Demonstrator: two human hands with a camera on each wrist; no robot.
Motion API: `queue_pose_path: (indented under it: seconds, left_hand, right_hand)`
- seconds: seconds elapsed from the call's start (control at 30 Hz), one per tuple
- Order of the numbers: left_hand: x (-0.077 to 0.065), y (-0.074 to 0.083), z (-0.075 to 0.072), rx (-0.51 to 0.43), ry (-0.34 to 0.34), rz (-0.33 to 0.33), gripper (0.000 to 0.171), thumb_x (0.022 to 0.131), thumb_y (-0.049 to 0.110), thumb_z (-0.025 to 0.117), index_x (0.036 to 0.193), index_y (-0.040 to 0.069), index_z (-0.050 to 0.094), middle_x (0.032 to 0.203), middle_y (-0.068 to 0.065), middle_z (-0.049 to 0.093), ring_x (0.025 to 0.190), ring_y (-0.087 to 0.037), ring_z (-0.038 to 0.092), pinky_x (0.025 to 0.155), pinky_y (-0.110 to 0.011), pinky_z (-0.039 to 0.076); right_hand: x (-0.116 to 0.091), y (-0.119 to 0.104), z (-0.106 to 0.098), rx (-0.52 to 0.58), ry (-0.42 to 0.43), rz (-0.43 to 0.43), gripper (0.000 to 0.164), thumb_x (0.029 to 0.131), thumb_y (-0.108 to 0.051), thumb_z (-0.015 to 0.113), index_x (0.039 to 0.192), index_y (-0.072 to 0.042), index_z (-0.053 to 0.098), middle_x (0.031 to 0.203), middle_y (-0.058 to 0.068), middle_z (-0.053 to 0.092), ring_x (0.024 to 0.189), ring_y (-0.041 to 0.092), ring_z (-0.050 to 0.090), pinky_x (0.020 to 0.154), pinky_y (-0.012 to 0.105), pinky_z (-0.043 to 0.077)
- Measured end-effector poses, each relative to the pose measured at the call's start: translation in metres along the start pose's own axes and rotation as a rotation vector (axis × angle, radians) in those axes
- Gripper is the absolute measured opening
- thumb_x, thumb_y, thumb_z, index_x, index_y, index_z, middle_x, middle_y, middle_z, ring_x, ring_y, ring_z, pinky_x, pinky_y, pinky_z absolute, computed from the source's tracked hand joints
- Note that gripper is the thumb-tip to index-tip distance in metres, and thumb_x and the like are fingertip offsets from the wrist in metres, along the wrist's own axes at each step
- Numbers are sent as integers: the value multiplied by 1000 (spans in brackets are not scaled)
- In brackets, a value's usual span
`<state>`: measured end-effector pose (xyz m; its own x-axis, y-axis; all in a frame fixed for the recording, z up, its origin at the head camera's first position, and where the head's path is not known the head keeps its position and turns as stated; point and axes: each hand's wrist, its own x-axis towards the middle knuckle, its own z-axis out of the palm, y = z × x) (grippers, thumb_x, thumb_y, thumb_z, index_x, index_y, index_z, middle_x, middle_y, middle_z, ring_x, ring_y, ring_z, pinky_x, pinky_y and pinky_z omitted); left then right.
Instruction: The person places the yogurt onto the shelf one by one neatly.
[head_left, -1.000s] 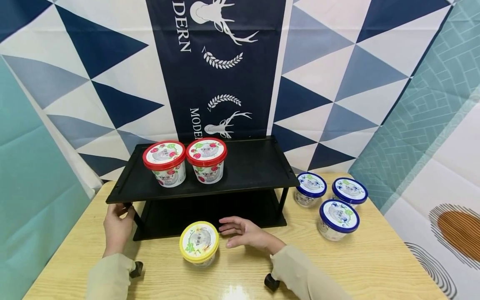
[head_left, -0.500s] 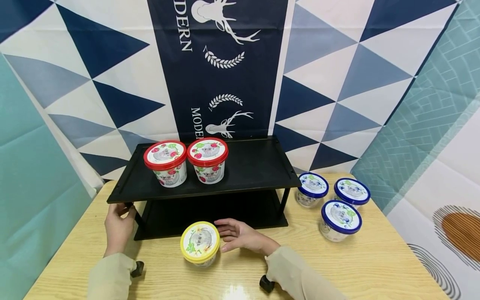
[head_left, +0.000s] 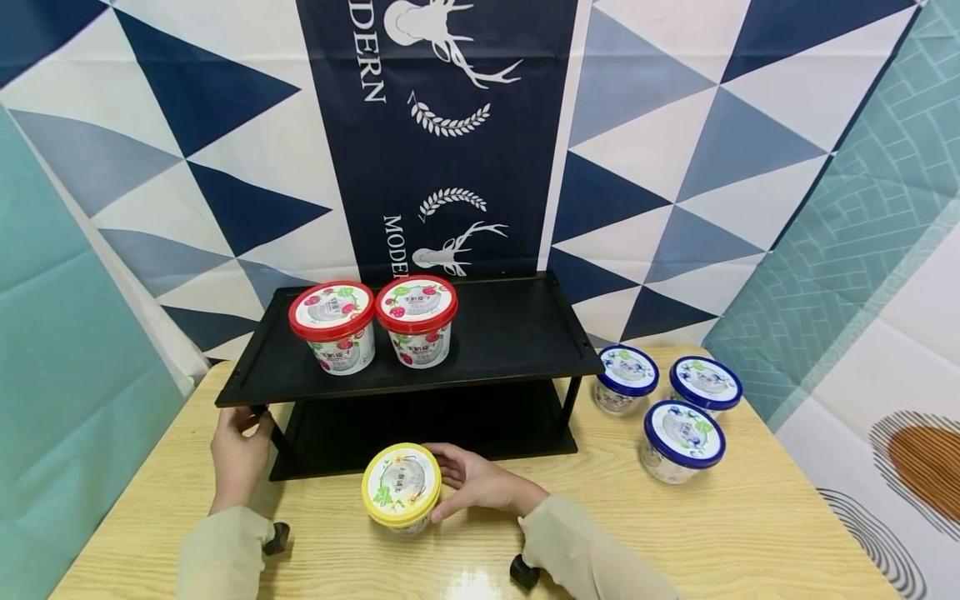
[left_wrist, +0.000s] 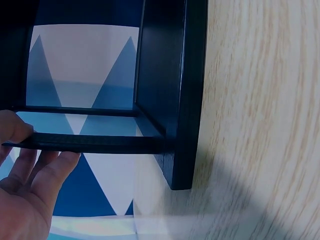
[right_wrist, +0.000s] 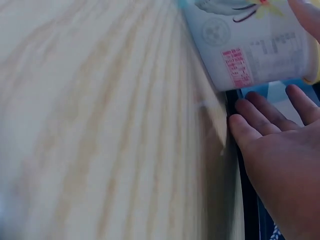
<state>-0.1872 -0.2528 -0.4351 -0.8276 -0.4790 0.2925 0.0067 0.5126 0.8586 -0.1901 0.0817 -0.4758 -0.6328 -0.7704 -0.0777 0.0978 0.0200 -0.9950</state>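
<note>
A tub with a yellow lid point(head_left: 402, 485) stands on the table in front of the black two-tier shelf point(head_left: 510, 333). My right hand point(head_left: 480, 482) is at its right side, thumb toward the front and fingers reaching behind. The right wrist view shows that hand point(right_wrist: 280, 145) with fingers fairly straight beside the white tub point(right_wrist: 255, 50); whether the thumb touches it I cannot tell. At the shelf's front left, my left hand point(head_left: 238, 454) holds a leg. In the left wrist view, thumb and fingers pinch this black leg point(left_wrist: 110, 143) from both sides.
On the shelf's upper tier, toward the left, stand two red-lidded tubs point(head_left: 332, 325). Several blue-lidded tubs point(head_left: 684, 437) stand on the wooden table point(head_left: 600, 517) right of the shelf. A patterned cloth point(head_left: 457, 167) hangs behind.
My right hand has moved left, from a short way off to right beside the yellow-lidded tub. The left hand keeps its hold on the shelf leg.
</note>
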Motion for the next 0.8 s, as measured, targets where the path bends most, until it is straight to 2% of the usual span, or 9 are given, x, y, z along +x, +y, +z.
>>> queue_pose_path:
  seconds: [0.17, 0.3, 0.6, 0.8]
  left_hand:
    - [0, 0, 0, -6, 4, 0, 28, 92, 9, 51, 120, 4, 49, 108, -13, 57, 83, 12, 40, 67, -2, 36]
    - [0, 0, 0, -3, 7, -2, 29, 92, 9, 51, 120, 4, 49, 108, -13, 58, 83, 12, 41, 67, -2, 36]
    - [-1, 0, 1, 10, -5, -7, 28, 92, 8, 51, 120, 6, 49, 108, -13, 58, 87, 6, 43, 65, 1, 36]
    - [0, 0, 0, 13, 3, -5, 28, 92, 8, 51, 120, 5, 49, 108, -13, 58, 86, 7, 43, 66, 0, 35]
  right_hand:
    - [2, 2, 5, -40, -22, -23, 88, 74, -6, 78, 145, -15, 28, 150, 6, 31, 139, 21, 30, 114, 29, 28]
    - [4, 3, 9, -62, -2, -40, 89, 72, -4, 79, 144, -17, 29, 149, 3, 33, 139, 19, 30, 115, 30, 27]
    - [8, 6, 18, -101, 45, -27, 89, 69, -3, 81, 142, -23, 33, 138, 0, 46, 128, 17, 44, 110, 32, 34]
    - [12, 7, 21, -134, 75, -35, 89, 67, -2, 82, 139, -28, 37, 133, -3, 49, 122, 15, 47, 106, 33, 35]
